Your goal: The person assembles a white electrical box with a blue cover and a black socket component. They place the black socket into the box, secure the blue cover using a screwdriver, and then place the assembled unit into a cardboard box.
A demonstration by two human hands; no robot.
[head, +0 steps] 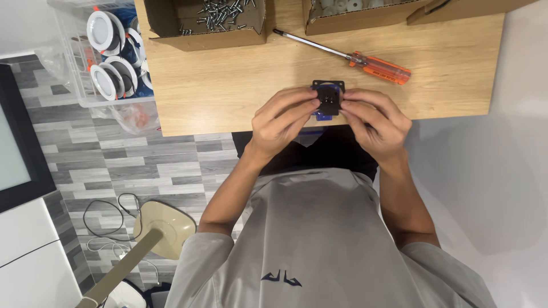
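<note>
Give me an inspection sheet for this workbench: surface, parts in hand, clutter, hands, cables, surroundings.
Surface: light wooden table.
Job's things: small black square part with a blue piece beneath, held over the table's near edge.
Clutter: orange-handled screwdriver; cardboard box of screws; second cardboard box of pale parts.
Grippers: left hand and right hand both pinch the part.
Cables: loose loops on the floor.
Surroundings: clear bin of round white lamps; grey plank floor; beige stand base.

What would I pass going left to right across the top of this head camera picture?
Clear bin of round white lamps → cardboard box of screws → orange-handled screwdriver. Both hands hold a small black part below.
</note>
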